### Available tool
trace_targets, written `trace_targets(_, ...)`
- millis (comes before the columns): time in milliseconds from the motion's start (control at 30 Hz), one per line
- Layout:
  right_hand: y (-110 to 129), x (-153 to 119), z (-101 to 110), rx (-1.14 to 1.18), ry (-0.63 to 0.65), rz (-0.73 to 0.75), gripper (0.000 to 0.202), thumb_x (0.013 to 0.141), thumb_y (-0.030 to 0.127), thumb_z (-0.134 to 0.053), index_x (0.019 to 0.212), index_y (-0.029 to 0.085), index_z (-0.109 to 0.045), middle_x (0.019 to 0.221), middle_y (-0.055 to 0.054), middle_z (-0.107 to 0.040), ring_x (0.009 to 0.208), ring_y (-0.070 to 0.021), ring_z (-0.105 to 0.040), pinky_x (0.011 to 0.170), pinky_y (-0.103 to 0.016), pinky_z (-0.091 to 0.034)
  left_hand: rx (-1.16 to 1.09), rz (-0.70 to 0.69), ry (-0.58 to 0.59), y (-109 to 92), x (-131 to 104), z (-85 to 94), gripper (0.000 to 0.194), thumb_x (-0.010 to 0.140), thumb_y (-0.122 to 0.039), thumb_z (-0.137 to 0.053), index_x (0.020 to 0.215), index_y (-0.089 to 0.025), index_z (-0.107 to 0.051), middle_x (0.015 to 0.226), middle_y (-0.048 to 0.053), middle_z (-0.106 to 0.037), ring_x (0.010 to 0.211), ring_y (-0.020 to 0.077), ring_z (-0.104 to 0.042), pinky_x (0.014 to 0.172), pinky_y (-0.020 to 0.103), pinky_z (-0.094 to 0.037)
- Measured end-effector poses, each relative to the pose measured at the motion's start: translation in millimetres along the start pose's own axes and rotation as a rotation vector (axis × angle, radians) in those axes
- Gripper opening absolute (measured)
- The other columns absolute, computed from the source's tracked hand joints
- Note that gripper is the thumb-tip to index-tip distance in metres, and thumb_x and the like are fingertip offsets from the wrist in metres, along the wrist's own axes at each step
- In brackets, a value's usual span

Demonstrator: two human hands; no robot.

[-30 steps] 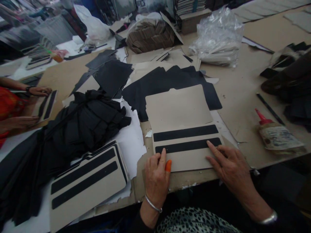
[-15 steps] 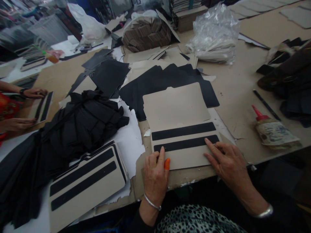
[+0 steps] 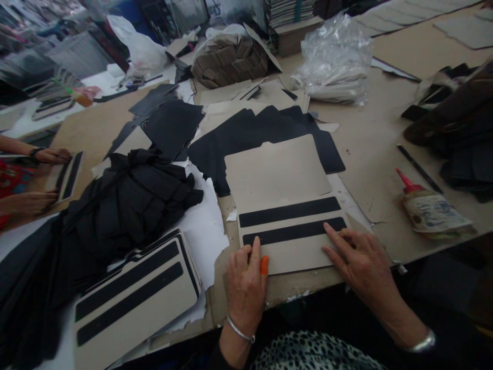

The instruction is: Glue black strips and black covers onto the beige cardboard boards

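A beige card panel lies flat at the table's front edge, with two black strips across it. My left hand touches the left end of the lower strip with its index finger, and its thumb wears an orange finger cover. At the strip's right end rests the index fingertip of my right hand, thumb spread on the panel. Neither hand grasps anything. Above the lower strip runs the upper strip. Plain beige panels lie just behind.
At left sit stacked striped panels and a heap of black strips. Black sheets spread behind. A red-tipped glue bottle lies at right, near a dark stick. A co-worker's hands handle another panel at far left.
The view has shifted slightly. Both index fingers stay on the lower strip, and the panel keeps its place under them.
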State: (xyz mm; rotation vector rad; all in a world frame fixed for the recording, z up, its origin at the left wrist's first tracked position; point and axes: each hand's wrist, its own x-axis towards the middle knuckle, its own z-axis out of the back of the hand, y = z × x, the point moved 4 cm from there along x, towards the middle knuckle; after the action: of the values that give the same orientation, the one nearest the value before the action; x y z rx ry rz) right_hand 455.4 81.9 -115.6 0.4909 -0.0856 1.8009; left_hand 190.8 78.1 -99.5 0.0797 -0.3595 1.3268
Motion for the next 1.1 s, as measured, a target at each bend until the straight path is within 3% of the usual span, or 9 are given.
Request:
trace_targets(600, 2.5, 1.4, 2.2, -0.020, 0.008, -0.014, 0.056, 0.101, 0.037, -0.058, 0.153, 0.022, -0.048, 0.108, -0.012, -0.060, 0.092, -0.0269, -0.055, 0.085, -0.042, -0.047, 0.035, -0.002, 0.016, -1.4, 1.4, 0.7, 0.041, 0.097, -0.020, -0.057, 0.138, -0.013, -0.058, 0.105, 0.010, -0.063, 0.092, 0.0236, -0.056, 0.080, 0.037, -0.048)
trace_targets(1100, 7.1, 4.9, 4.2, -0.068, 0.006, 0.005, 0.047, 0.101, 0.034, -0.058, 0.144, 0.013, -0.057, 0.107, -0.013, -0.060, 0.092, -0.0265, -0.053, 0.087, -0.041, -0.045, 0.002, 0.031, -0.034, 0.1, -1.9, -0.8, 0.048, 0.098, -0.023, -0.056, 0.145, -0.012, -0.051, 0.109, 0.011, -0.064, 0.095, 0.0233, -0.057, 0.083, 0.037, -0.051)
